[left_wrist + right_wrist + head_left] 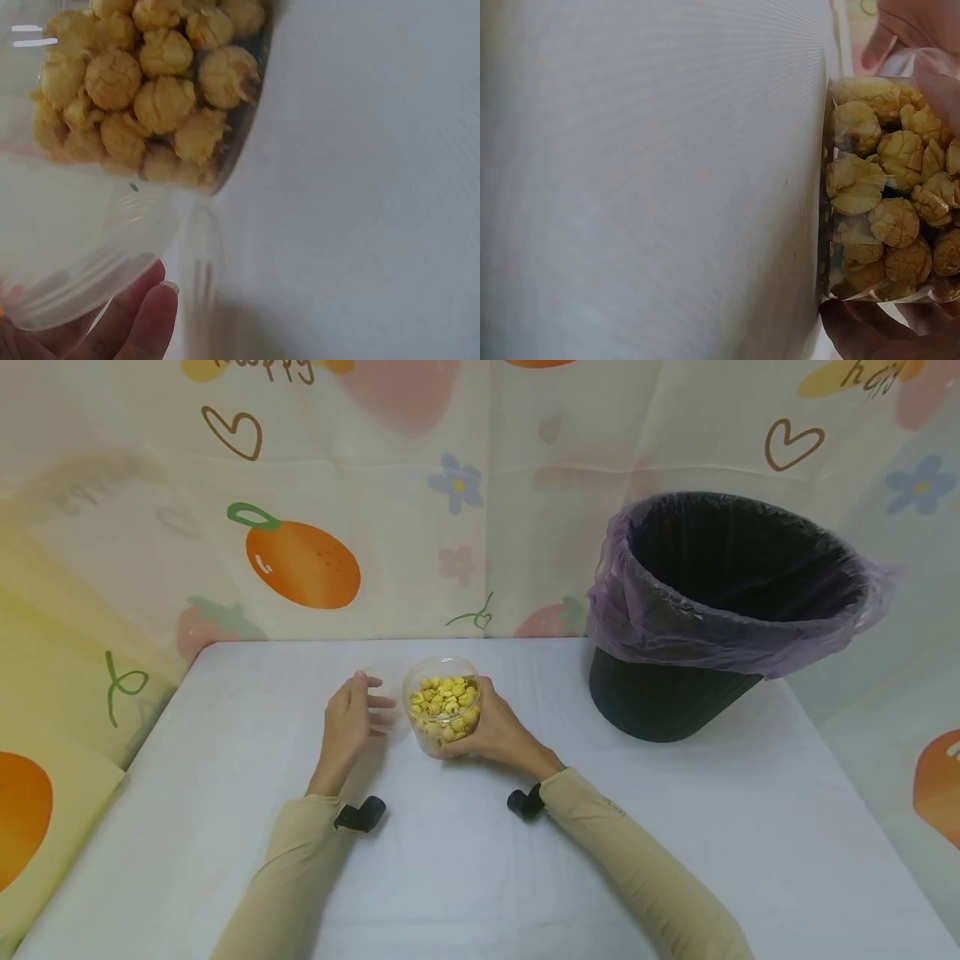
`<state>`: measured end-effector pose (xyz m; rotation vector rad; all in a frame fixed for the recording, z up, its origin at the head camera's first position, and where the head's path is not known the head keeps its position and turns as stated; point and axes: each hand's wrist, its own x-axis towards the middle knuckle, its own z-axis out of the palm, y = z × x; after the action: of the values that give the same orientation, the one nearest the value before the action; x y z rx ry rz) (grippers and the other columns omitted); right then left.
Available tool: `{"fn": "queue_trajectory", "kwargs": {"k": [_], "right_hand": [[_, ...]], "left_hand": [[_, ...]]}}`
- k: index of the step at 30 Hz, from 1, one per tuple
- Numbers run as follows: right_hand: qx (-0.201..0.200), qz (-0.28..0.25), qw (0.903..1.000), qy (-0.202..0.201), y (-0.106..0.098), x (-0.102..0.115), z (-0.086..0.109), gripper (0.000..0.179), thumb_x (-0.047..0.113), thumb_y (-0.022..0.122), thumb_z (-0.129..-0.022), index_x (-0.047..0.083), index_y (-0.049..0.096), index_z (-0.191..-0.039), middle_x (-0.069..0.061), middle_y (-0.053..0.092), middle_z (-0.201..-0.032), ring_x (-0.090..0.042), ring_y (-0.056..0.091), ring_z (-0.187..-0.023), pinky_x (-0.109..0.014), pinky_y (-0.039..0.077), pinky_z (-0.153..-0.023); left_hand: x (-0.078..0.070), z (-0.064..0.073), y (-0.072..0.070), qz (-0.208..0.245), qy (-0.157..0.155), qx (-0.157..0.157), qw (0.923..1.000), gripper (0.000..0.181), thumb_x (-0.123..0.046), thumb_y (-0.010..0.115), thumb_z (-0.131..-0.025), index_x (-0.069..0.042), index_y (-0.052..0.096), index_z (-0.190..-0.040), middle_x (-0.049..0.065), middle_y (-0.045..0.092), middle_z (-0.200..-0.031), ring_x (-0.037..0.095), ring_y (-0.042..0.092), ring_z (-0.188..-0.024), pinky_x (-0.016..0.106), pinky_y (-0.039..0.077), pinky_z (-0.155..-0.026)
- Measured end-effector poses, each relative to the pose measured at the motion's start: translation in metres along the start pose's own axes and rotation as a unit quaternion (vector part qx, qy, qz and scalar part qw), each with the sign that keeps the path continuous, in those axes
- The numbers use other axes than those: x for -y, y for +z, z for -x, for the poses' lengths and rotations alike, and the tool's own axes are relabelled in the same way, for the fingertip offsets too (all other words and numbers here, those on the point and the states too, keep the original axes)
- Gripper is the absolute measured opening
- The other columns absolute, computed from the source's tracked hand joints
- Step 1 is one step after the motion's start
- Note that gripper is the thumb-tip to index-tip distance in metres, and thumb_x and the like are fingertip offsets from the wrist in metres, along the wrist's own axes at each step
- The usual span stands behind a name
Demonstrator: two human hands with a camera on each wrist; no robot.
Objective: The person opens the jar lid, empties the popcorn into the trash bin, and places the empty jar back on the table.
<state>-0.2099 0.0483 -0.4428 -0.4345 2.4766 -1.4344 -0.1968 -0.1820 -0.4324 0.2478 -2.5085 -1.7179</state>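
A clear plastic tub point(422, 739) stands on the white-covered table, full of round yellow popcorn point(442, 696). My right hand point(498, 727) grips the tub from its right side, thumb toward the front; in the right wrist view the fingers point(855, 326) wrap round its wall. On the tub's left, my left hand point(348, 718) holds a see-through plastic lid point(82, 255) by its edge, apart from the tub's open top. The lid is hard to make out in the head view. Fingers point(154, 319) show behind its rim in the left wrist view.
A black bin point(660, 702) lined with a purple plastic bag point(637, 618) stands at the back right of the table point(450, 877). A patterned cloth point(405, 552) hangs behind the table.
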Motion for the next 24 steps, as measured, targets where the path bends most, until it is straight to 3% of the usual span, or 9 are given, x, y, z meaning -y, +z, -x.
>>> {"fn": "queue_trajectory", "kwargs": {"k": [5,9,12,14,19,24], "right_hand": [[0.008,-0.007,0.9999,-0.007,-0.001,-0.001,0.000,0.120,0.030,0.096,-0.060,0.006,0.022,-0.151,-0.015,0.042,-0.150,-0.027,0.043,-0.140,-0.045,0.036,-0.117],[0.012,-0.006,0.9999,-0.009,-0.002,-0.002,0.000,0.119,0.029,0.096,-0.061,0.006,0.022,-0.151,-0.015,0.042,-0.150,-0.027,0.042,-0.141,-0.045,0.035,-0.117],[0.013,-0.004,0.9999,-0.009,-0.002,-0.003,-0.001,0.119,0.030,0.096,-0.061,0.006,0.022,-0.151,-0.015,0.042,-0.150,-0.027,0.042,-0.141,-0.045,0.035,-0.117],[0.014,-0.003,0.9999,-0.009,-0.002,-0.003,-0.001,0.120,0.031,0.096,-0.061,0.006,0.021,-0.152,-0.014,0.041,-0.151,-0.027,0.041,-0.141,-0.045,0.034,-0.117],[0.016,-0.007,0.9998,-0.008,-0.002,-0.004,-0.002,0.122,0.031,0.096,-0.061,0.008,0.020,-0.153,-0.013,0.040,-0.152,-0.026,0.040,-0.142,-0.045,0.034,-0.117],[0.017,-0.010,0.9997,-0.012,-0.002,-0.004,-0.001,0.121,0.030,0.096,-0.061,0.007,0.019,-0.153,-0.013,0.040,-0.152,-0.026,0.040,-0.142,-0.045,0.033,-0.118]], "left_hand": [[0.010,-0.001,-0.005,-0.034,0.003,-0.015,0.9993,0.049,-0.035,0.025,-0.109,-0.003,0.047,-0.139,0.027,0.070,-0.112,0.029,0.073,-0.074,0.033,0.059,-0.059],[0.014,-0.003,-0.009,-0.102,0.015,-0.031,0.9942,0.048,-0.028,0.023,-0.109,-0.003,0.048,-0.141,0.025,0.069,-0.116,0.037,0.067,-0.101,0.041,0.054,-0.088],[0.017,-0.004,-0.012,-0.150,0.016,-0.029,0.9881,0.050,-0.028,0.023,-0.108,0.000,0.048,-0.141,0.026,0.063,-0.126,0.041,0.054,-0.124,0.050,0.039,-0.108],[0.018,-0.005,-0.013,-0.172,0.009,-0.019,0.9848,0.053,-0.030,0.024,-0.107,0.002,0.046,-0.142,0.028,0.056,-0.134,0.045,0.046,-0.133,0.055,0.033,-0.114],[0.020,-0.007,-0.013,-0.214,0.009,0.004,0.9769,0.060,-0.035,0.030,-0.105,0.009,0.041,-0.144,0.034,0.049,-0.136,0.051,0.041,-0.131,0.059,0.031,-0.113],[0.019,-0.006,-0.014,-0.219,0.006,0.013,0.9757,0.060,-0.034,0.039,-0.102,0.009,0.040,-0.144,0.035,0.048,-0.134,0.052,0.040,-0.130,0.060,0.032,-0.111]]}}
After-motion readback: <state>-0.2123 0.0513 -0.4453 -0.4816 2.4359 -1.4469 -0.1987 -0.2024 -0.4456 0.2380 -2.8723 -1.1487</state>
